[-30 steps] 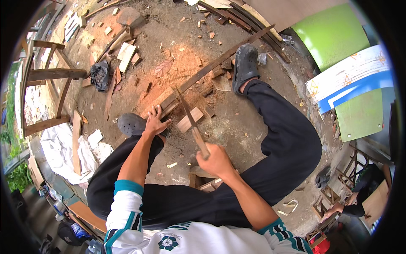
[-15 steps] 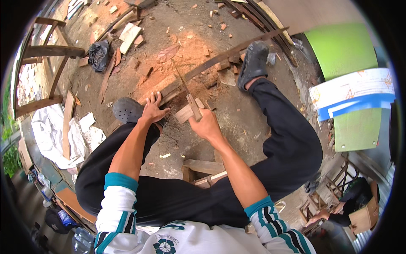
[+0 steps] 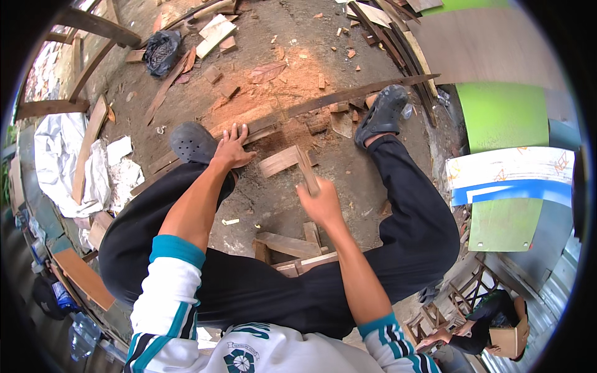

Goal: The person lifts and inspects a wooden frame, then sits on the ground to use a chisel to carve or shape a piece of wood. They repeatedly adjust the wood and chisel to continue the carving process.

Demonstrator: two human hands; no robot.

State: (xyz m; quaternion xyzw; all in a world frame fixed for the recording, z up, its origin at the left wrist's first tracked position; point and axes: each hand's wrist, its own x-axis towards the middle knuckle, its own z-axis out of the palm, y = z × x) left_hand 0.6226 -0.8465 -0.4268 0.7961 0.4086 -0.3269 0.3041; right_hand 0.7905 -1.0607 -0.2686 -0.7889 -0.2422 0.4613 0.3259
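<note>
My right hand (image 3: 320, 200) is closed round the wooden handle (image 3: 306, 169) of what looks like a hand saw. Its thin blade is seen nearly edge-on and is hard to make out. The blade crosses a long dark plank (image 3: 360, 91) lying on the ground. My left hand (image 3: 231, 149) presses down on this plank with its fingers spread, left of the saw. Beside it, my left clog (image 3: 189, 143) rests against the wood. A short pale wood block (image 3: 278, 161) lies just under the saw's handle. Orange sawdust (image 3: 292, 78) covers the ground beyond the plank.
Wood offcuts (image 3: 289, 244) lie between my legs. A black plastic bag (image 3: 162, 53), a white sack (image 3: 62, 165) and a wooden frame (image 3: 93, 28) are at the left. Green boards (image 3: 502, 115) stand at the right. Another person's hand (image 3: 438, 336) shows at the lower right.
My right hand has drawn the saw back toward me, slightly to the right. My left hand stays pressed on the plank. The whole view has shifted a little.
</note>
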